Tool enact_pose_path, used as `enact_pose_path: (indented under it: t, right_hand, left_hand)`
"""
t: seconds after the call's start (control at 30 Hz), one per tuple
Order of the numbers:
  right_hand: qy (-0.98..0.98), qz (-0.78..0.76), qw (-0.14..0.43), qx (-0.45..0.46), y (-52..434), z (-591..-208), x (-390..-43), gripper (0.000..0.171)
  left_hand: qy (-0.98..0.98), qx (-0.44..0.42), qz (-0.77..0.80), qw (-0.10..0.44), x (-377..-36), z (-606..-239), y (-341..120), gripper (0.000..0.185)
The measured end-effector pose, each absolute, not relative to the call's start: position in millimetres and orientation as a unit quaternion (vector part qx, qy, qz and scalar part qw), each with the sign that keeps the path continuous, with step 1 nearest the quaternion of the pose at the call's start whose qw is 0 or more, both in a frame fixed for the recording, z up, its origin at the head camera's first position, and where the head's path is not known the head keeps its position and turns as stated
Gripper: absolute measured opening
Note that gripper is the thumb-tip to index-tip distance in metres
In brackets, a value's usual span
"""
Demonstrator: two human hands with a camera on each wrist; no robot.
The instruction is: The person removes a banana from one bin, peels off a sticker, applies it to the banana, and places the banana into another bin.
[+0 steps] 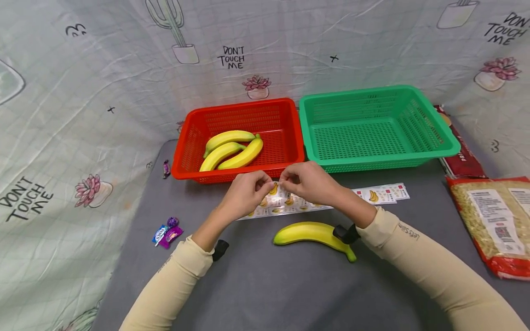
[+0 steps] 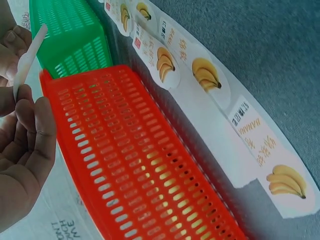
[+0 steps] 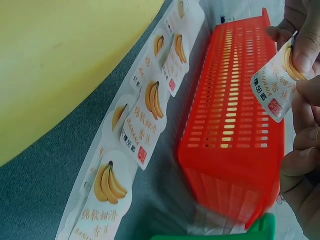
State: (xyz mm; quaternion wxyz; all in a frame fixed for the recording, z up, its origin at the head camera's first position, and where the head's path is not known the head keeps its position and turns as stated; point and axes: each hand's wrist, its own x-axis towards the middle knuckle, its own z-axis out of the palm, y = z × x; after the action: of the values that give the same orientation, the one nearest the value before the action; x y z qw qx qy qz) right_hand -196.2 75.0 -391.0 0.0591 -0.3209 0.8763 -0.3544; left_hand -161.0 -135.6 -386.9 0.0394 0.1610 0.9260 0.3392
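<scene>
Both hands meet in front of the red basket [image 1: 236, 175], above strips of banana stickers [image 1: 290, 210]. Thumb and fingers of the left hand [image 1: 247, 193] pinch one banana sticker [image 3: 272, 87], seen edge-on in the left wrist view. Across from it, the right hand [image 1: 312, 184] pinches the same sticker's other side. It hangs slightly curved between the fingertips, off the table. Nearer the person, a single yellow banana [image 1: 308, 231] lies below the strips, partly covered by the right wrist's camera. Several bananas [image 1: 244, 156] lie inside the red basket.
Right of the red basket stands a green basket [image 1: 378, 163]. A red-edged bag of pale grains [image 1: 492, 225] and a dark red packet [image 1: 463, 151] lie at the right. Small wrapped candies [image 1: 170, 235] sit on the left of the grey table [image 1: 248, 285].
</scene>
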Motion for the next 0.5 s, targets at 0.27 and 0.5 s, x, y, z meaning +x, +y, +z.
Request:
enact_pose_path:
  t: [0.27,0.5]
  right_hand:
    - [0.875,-0.386,0.054,-0.289,101,-391,-193,0.019]
    - [0.867,-0.399,0.122,-0.272,115,-397,-191,0.019]
  left_hand:
    - [0.910,0.144,0.387,0.039,-159,-388,-132,0.014]
    - [0.889,0.155,0.429,0.036,-154,-390,-121,0.011]
